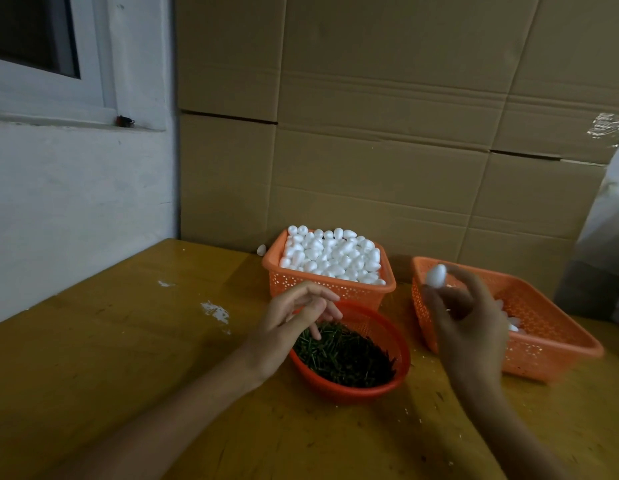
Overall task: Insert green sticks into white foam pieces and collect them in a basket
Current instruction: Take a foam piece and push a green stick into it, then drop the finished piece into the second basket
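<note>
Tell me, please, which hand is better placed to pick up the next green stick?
Left. The left hand hangs over the sticks in the bowl, fingers loose and free. The right hand pinches a foam piece above the right basket, off to the side of the sticks.

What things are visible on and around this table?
Foam pieces: many, white, heaped in back basket.
Back basket: one, orange, table's far centre.
Loose foam piece: one, white, left of back basket.
Green sticks: many, in red basket.
Red basket: one, round, table centre.
Right basket: one, orange, few white pieces inside.
Table: one, yellow-brown wood.
Cardboard: brown, behind.
Left hand: over green sticks, fingers relaxed.
Right hand: pinches held foam piece, white, by right basket.
</note>
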The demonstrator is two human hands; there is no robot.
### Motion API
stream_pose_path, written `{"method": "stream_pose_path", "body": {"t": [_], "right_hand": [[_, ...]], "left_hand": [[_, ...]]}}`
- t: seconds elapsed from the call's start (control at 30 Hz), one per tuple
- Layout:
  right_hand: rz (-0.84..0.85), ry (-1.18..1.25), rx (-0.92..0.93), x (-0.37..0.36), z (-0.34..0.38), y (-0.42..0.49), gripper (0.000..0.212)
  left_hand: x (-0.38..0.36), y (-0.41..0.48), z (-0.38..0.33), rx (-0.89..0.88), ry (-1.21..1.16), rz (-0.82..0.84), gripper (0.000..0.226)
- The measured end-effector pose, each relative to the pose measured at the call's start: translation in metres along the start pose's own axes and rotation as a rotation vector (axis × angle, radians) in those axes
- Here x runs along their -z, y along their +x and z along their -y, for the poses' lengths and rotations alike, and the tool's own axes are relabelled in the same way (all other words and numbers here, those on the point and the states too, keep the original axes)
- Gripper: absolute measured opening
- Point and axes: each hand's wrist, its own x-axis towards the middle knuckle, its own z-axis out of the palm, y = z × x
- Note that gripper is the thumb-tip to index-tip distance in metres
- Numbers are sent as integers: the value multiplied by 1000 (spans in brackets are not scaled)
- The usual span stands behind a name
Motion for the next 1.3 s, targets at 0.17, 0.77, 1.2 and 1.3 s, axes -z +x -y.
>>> {"method": "stream_pose_path", "body": {"t": [0.17, 0.77, 1.2, 1.3], "right_hand": [[-179, -328, 15, 30, -39, 26, 32], [4, -760, -23, 42, -74, 29, 54], [1034, -559, 454, -30, 32, -44, 45], [1017, -551, 419, -28, 32, -43, 45]], "left_hand": [[-2, 0, -1, -5, -21, 8, 43], [0, 1, 2, 20, -33, 33, 33], [0, 4, -5, 54, 27, 53, 44], [-4, 2, -2, 71, 81, 75, 38]]}}
